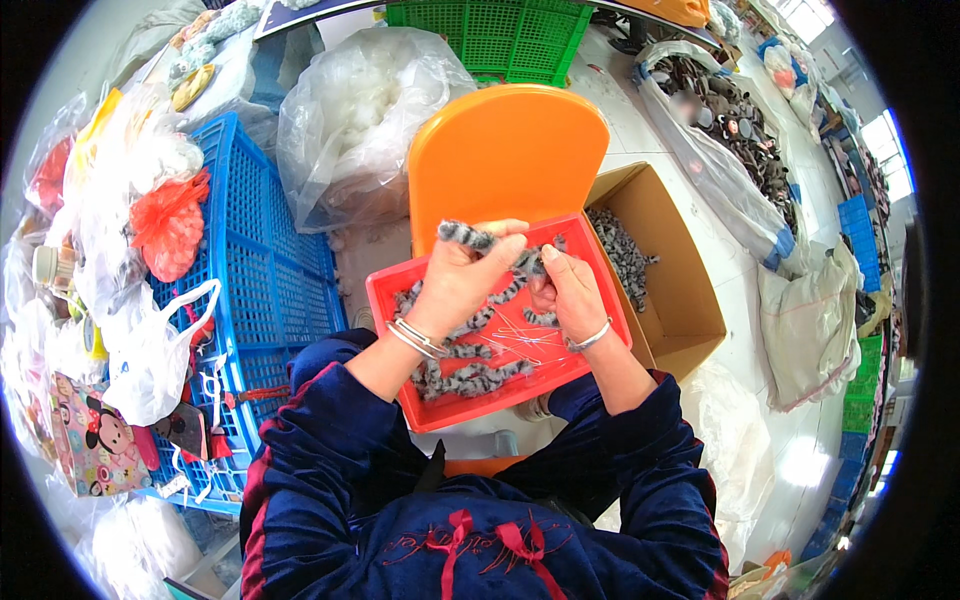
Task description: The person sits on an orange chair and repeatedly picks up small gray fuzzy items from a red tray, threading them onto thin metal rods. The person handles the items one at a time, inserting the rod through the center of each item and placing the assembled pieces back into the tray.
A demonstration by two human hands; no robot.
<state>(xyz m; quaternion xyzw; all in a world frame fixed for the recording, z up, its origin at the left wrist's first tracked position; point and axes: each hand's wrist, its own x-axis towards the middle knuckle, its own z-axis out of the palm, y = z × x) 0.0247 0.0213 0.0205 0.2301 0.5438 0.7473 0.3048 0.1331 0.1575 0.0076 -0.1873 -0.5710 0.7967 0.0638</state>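
Observation:
Above a red plastic tray [437,418], my left hand [462,280] is closed round a grey-and-black striped plush tail [466,237], whose end sticks out past the fingers. The tail runs across to my right hand [568,292], which pinches its other part between thumb and fingers. Whether a thin piece is also in that pinch is too small to tell. More striped plush tails [472,379] lie in the tray, mostly on its left side. Several thin pale wire-like sticks [525,338] are scattered beside them. The tray rests across my lap and against an orange chair [508,150].
At the right, an open cardboard box [675,270] holds many striped pieces. A clear bag of white stuffing [370,110] stands behind left. Blue crates [262,270] with bags on top rise at my left. A green crate [490,38] is beyond the chair; a sack of dark plush pieces [725,125] lies far right.

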